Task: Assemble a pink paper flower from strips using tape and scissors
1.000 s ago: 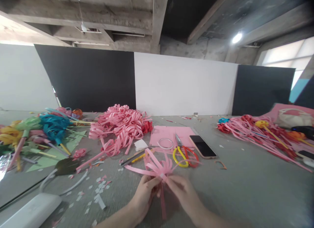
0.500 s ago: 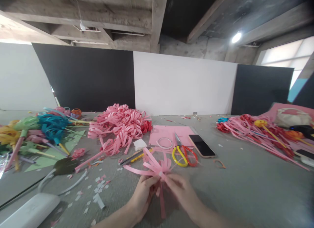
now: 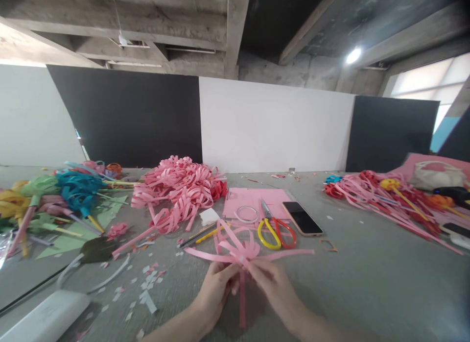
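Between my fingertips is a pink paper-strip flower (image 3: 240,249), some strips curled into loops and others sticking out straight to the left, right and toward me. My left hand (image 3: 217,288) pinches its centre from the left side. From the right, my right hand (image 3: 270,283) grips the same centre, thumb and forefinger pressed together. Just beyond the flower lie scissors (image 3: 273,232) with one yellow and one red handle, blades resting on a pink paper sheet (image 3: 235,197). A craft knife (image 3: 198,235) and a yellow pencil-like stick (image 3: 207,234) are to the left.
A heap of pink paper flowers (image 3: 179,190) stands behind left. Coloured paper flowers (image 3: 79,190) and a white power bank-like block (image 3: 46,315) are at far left. A phone (image 3: 303,218) lies right of the scissors. More paper flowers (image 3: 367,195) lie far right. Paper scraps (image 3: 149,278) litter the table.
A pink strip now stretches out straight to the right of the flower, and its centre shows no separate white patch standing up. Both hands stay in nearly the same place.
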